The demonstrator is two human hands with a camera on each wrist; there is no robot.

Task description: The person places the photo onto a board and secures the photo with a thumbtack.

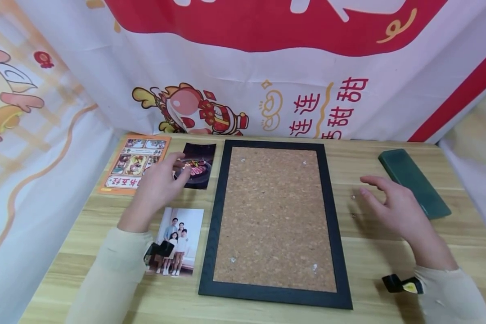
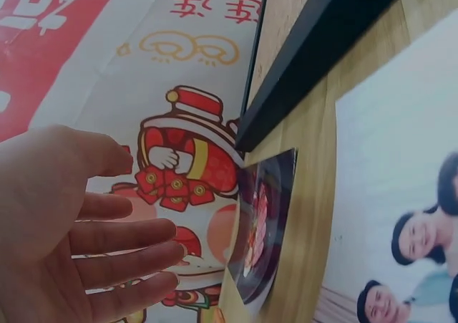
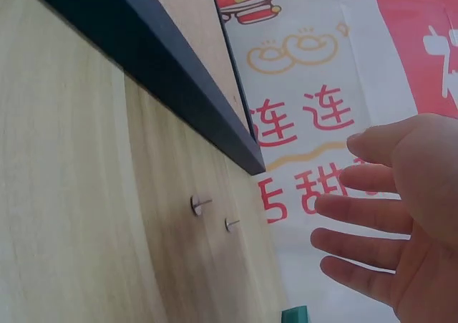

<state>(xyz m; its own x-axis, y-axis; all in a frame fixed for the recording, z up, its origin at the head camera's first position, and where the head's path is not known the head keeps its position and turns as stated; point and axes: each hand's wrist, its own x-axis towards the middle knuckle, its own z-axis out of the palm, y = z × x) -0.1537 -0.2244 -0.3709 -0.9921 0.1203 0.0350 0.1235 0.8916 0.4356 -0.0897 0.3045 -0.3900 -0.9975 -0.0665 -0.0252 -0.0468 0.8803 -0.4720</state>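
Observation:
My left hand point(image 1: 159, 180) hovers, fingers relaxed and holding nothing, between the orange printed card point(image 1: 131, 164) and a dark photo of a plate of food point(image 1: 196, 168). In the left wrist view, that food photo point(image 2: 265, 230) lies beyond the spread fingertips. A family photo point(image 1: 188, 234) lies nearer, partly behind the left sleeve. My right hand point(image 1: 397, 207) is held with loose fingers over the right side, also holding nothing. Just left of it, two thumbtacks point(image 1: 353, 215) lie on the table; the right wrist view shows the thumbtacks point(image 3: 197, 205) with their points sticking up.
Between the hands lies a black-framed cork board point(image 1: 275, 225) with several clear pins point(image 1: 314, 268) near its corners. A long dark green block point(image 1: 415, 182) sits beside the right hand. A printed cloth point(image 1: 267, 67) hangs along the table's far edge.

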